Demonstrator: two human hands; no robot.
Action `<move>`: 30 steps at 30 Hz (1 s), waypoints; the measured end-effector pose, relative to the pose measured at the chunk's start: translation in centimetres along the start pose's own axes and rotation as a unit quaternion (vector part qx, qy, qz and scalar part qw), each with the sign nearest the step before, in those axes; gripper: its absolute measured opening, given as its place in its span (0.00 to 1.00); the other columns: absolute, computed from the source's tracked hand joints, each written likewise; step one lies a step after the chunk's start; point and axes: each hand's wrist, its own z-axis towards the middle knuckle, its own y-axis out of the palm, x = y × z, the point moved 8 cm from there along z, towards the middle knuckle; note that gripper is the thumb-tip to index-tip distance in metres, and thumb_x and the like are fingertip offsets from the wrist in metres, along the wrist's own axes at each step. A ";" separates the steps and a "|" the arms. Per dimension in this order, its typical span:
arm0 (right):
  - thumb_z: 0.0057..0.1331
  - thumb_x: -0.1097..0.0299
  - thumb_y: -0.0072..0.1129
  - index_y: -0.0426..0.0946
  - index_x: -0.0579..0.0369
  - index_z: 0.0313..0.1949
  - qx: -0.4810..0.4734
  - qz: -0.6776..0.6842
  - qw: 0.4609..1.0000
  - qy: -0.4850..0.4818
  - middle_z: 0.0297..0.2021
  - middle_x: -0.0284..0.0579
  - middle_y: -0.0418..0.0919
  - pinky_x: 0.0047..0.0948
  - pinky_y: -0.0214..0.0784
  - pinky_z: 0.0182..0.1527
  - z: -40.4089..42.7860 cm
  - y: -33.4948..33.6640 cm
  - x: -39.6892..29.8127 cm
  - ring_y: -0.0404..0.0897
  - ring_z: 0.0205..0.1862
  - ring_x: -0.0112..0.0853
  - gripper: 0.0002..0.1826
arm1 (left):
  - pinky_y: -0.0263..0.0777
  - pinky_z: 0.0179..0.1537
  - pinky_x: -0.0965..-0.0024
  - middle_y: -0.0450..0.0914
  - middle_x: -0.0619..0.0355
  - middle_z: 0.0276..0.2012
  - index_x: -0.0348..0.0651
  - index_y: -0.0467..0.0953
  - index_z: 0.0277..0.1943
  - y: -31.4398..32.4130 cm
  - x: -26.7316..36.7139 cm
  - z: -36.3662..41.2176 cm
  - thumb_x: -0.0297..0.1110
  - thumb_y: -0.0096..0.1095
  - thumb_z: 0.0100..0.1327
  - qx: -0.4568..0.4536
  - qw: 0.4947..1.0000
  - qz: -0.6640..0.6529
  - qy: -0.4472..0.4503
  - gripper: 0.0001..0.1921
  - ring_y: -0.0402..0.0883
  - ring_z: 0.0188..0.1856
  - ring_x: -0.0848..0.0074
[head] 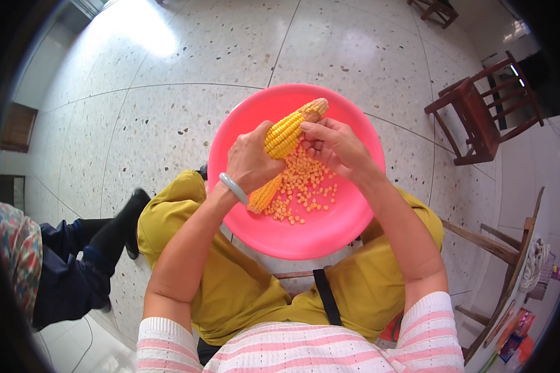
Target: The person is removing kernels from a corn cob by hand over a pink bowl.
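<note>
My left hand [250, 158] is wrapped around a yellow ear of corn [287, 133], held at a slant over a pink plastic basin [301, 240]. At its upper right end, part of the ear is stripped down to bare cob. My right hand [333, 144] has its thumb on the ear's lower edge beside that bare patch; its fingers are curled and partly hidden. Loose corn kernels [308, 170] are spread across the basin floor below. A second ear of corn [264, 196] lies in the basin, partly covered by my left hand.
The basin sits between my knees, above a speckled stone-like floor [205, 121]. To the right are a dark red wooden chair [476, 116] and a wooden frame [513, 256]. Another person's legs [84, 265] extend in from the left. A small stool [434, 10] stands farther off.
</note>
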 end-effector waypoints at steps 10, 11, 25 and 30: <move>0.63 0.77 0.59 0.74 0.54 0.33 -0.016 0.171 0.982 0.080 0.31 0.37 0.75 0.26 0.74 0.37 1.2 0.6 1.4 0.76 0.32 0.27 0.03 | 0.77 0.41 0.53 0.83 0.42 0.34 0.38 0.75 0.49 -0.7 0.5 -0.2 0.27 0.67 0.47 0.031 0.993 0.101 0.043 0.22 0.84 0.40 0.49; 0.63 0.77 0.59 0.74 0.54 0.33 -0.015 0.171 0.982 0.081 0.31 0.37 0.75 0.26 0.74 0.37 1.3 0.7 1.4 0.76 0.32 0.27 0.03 | 0.77 0.41 0.53 0.83 0.42 0.34 0.38 0.75 0.49 -0.7 0.5 -0.2 0.27 0.67 0.47 0.031 0.994 0.101 0.042 0.22 0.84 0.40 0.49; 0.60 0.75 0.53 0.76 0.60 0.41 0.045 -0.364 0.924 -0.107 0.34 0.40 0.79 0.33 0.74 0.37 3.3 -1.1 1.4 0.79 0.32 0.32 0.10 | 0.77 0.40 0.64 0.84 0.47 0.33 0.33 0.76 0.47 -0.6 -1.1 0.4 0.30 0.68 0.44 0.015 0.986 -0.166 -0.027 0.24 0.85 0.37 0.65; 0.56 0.74 0.57 0.72 0.56 0.55 0.002 -0.658 0.739 -0.145 0.53 0.56 0.74 0.47 0.72 0.54 3.7 -1.4 5.9 0.74 0.54 0.53 0.25 | 0.77 0.39 0.68 0.84 0.51 0.34 0.31 0.75 0.48 -1.3 -1.6 0.5 0.28 0.68 0.44 0.024 0.988 -0.147 -0.041 0.24 0.84 0.36 0.71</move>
